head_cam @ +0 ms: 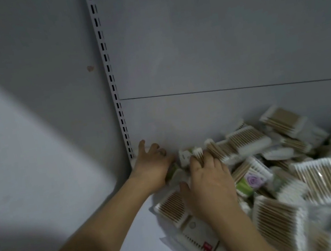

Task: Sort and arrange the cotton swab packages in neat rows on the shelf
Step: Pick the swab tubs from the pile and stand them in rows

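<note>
I work at the back left corner of the shelf (134, 238), low in the middle of the frame, because I judge a row should start square against the back panel (213, 52) and the slotted upright (108, 69). My left hand (151, 166) lies there, fingers (142, 148) spread and loosely bent against the panel. A green pack (173, 173) sits at its thumb side, but I cannot tell if I am pinching it. My right hand (209, 183) lies palm down, fingers (208, 157) curled over the swab ends of an upright pack (197, 153), grasping it, probably to stand it beside the green one. The other packs (286, 171) lie heaped and unsorted at lower right. Each is a clear bag of wooden swabs with white tips; some carry labels.
</note>
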Available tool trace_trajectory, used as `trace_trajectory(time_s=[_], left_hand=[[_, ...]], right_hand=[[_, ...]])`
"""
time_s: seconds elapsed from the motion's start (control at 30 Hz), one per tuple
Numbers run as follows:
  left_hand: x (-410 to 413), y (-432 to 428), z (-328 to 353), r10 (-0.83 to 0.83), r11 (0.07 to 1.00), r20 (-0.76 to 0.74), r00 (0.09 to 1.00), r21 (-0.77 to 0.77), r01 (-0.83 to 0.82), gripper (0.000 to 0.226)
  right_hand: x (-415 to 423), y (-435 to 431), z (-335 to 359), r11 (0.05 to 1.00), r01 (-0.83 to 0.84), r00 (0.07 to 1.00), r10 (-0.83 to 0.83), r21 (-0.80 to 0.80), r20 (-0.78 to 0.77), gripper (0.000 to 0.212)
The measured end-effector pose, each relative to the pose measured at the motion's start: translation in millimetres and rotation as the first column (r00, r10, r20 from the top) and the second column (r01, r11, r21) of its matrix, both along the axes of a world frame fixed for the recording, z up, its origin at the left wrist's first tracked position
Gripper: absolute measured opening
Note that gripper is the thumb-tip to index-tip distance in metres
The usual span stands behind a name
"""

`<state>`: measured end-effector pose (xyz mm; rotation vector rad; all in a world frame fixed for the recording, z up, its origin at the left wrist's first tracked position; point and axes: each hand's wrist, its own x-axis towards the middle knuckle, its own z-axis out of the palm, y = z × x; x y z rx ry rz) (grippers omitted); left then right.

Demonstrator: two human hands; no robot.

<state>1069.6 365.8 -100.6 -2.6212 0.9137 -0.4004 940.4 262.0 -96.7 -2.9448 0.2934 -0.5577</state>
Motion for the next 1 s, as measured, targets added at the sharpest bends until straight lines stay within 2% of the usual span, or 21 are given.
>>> trace_trajectory(time_s=[0.17, 0.4, 0.5, 0.63, 0.77, 0.83, 0.9, 1.0], left_hand=[[4.6, 0.8, -7.9, -0.100, 0.994, 0.024, 0.995, -0.047, 0.101, 0.037], [-14.6, 2.3, -14.4, -0.133, 0.972, -0.096, 0.986, -0.207, 0.111, 0.034], [-16.0, 8.2, -4.9, -0.198, 0.934, -0.148, 0.969, -0.330, 0.141, 0.031], [-13.2, 14.2, 17.0, -0.320, 0.811, -0.220, 0.921, -0.566, 0.147, 0.041], [-16.6, 21.4, 44.1, -0.339, 0.698, -0.080, 0.938, -0.689, 0.194, 0.042], [-23.5, 28.9, 55.2, -0.358, 0.642, -0.043, 0.933, -0.736, 0.213, 0.041], [-36.0, 36.9, 64.2, -0.402, 0.560, -0.068, 0.913, -0.807, 0.186, 0.040], [-60.8, 50.6, 70.5, -0.469, 0.344, -0.160, 0.868, -0.939, 0.013, 0.043]], right_hand=[[1.8, -3.8, -0.1, 0.997, 0.077, 0.994, -0.077, 0.006, 0.080, 0.052], [4.8, -4.6, -0.6, 0.991, 0.128, 0.988, -0.132, 0.047, 0.084, 0.067], [6.5, -6.3, -1.0, 0.990, 0.132, 0.988, -0.136, 0.058, 0.070, 0.069], [5.2, -7.1, -3.1, 0.990, 0.138, 0.987, -0.140, 0.026, 0.081, 0.063], [2.2, -5.5, -0.2, 0.992, 0.112, 0.987, -0.117, 0.050, 0.107, 0.060], [-1.7, -2.9, 5.0, 0.995, 0.060, 0.977, -0.076, 0.081, 0.199, 0.061], [-5.5, 1.4, 8.4, 0.987, -0.040, 0.936, -0.016, 0.153, 0.351, 0.064], [-10.3, 12.8, 9.9, 0.875, -0.285, 0.913, 0.123, 0.393, 0.388, 0.066]])
